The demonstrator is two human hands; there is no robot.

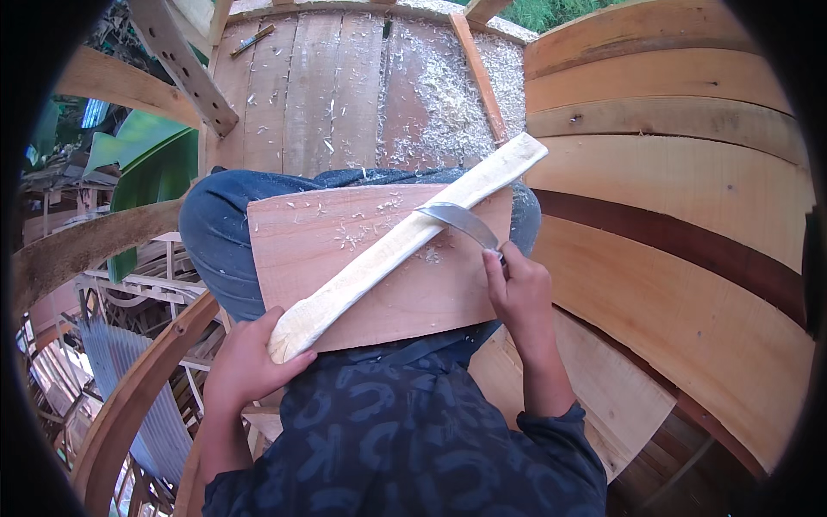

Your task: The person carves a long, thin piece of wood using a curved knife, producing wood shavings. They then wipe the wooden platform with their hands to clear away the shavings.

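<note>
A long pale piece of wood (370,264) slants across a flat reddish board (422,306) that rests on my lap. Around its near left end my left hand (256,355) is closed, thumb along the lower edge. My right hand (520,287) grips the handle of a curved knife (469,222); the fingers hide most of that handle. The steel blade lies over the upper part of the wood, its tip near the far edge. Small curled shavings are scattered on the board beside the wood.
Plank flooring (310,95) stretches ahead, with a heap of shavings (465,112) at its right and a narrow stick (479,77) across it. A wall of curved planks (663,172) rises on my right. Posts and a large green leaf (151,159) stand at left.
</note>
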